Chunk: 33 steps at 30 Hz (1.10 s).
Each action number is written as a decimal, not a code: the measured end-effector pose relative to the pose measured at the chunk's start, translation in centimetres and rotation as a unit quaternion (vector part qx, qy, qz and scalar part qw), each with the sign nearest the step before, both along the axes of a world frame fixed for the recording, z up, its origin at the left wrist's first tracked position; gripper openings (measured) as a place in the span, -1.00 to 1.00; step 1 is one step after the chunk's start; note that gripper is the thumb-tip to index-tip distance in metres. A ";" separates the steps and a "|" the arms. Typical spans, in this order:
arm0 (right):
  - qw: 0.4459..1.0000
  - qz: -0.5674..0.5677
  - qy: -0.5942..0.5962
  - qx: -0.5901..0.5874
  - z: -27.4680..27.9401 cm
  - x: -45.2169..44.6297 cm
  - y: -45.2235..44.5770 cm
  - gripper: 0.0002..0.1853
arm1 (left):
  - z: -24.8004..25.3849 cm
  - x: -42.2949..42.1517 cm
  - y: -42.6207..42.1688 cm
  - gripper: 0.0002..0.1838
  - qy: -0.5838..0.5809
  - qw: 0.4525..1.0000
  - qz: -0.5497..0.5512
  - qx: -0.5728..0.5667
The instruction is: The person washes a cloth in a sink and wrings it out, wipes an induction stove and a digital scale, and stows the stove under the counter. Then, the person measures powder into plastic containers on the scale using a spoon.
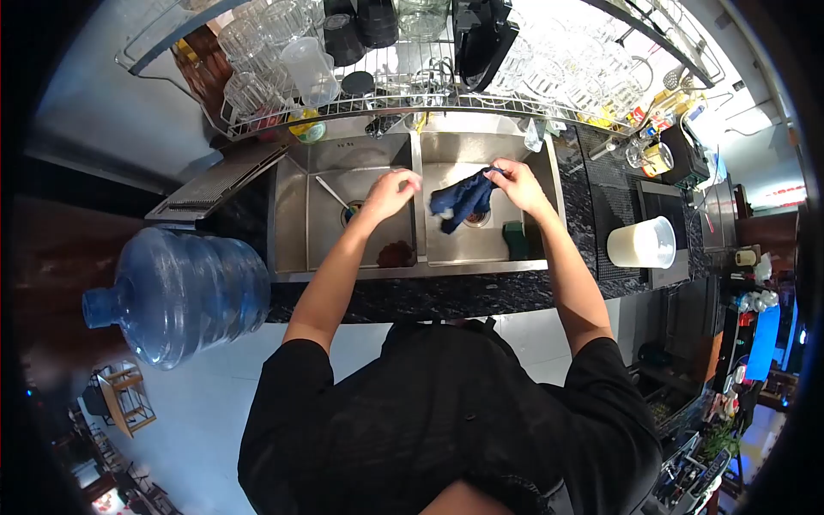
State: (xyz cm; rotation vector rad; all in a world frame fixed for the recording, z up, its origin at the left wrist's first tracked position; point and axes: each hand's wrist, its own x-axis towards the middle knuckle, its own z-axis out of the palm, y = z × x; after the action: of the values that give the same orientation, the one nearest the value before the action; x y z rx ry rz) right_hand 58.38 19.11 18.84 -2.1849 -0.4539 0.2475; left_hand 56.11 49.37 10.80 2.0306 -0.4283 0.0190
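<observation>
Black shirt, blue cloth in right grip

Glass mugs crowd a wire rack above the black counter, a blue water jug at left and a pale plastic tub at right.

Right hand pinching dark blue cloth, cloth hanging over right basin. Left hand near divider, fingers curled, apart from cloth. Left basin: white-handled tool, reddish-brown item at near right corner. Dark green block, right basin's near right corner. Far: glass mugs on rack. Left: blue water jug. Right: translucent tub.
</observation>
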 end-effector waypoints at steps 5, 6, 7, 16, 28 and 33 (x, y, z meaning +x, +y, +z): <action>0.994 0.015 -0.064 0.083 1.3 -0.3 0.4 -0.84 | 3.2 -0.4 -9.4 -0.58 -0.050 0.994 0.004 -0.093; 0.993 0.026 -0.071 0.089 1.3 0.0 0.2 -0.83 | 4.0 -0.5 -10.7 -0.60 -0.034 0.997 0.016 -0.064; 0.993 0.027 -0.070 0.090 1.4 0.4 -0.4 -0.83 | 4.7 -0.6 -11.8 -0.63 -0.018 0.999 0.027 -0.035; 0.986 0.045 -0.146 -0.068 3.1 2.1 -4.3 -0.75 | 1.7 0.6 -10.0 -0.79 -0.011 0.983 0.112 0.147; 0.994 0.070 -0.086 -0.004 1.2 2.6 -1.8 -0.51 | 7.7 2.9 -12.8 -0.79 -0.018 0.996 -0.009 -0.086; 0.990 -0.031 0.003 0.135 0.7 2.7 0.5 -0.67 | 3.7 2.9 -11.8 -0.21 0.072 0.962 0.039 -0.261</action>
State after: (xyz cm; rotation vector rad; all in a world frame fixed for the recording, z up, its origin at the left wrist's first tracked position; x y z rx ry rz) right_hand 61.07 19.64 19.50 -1.9282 -0.3908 0.1493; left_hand 59.05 37.57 14.53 1.5149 -0.2206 0.0291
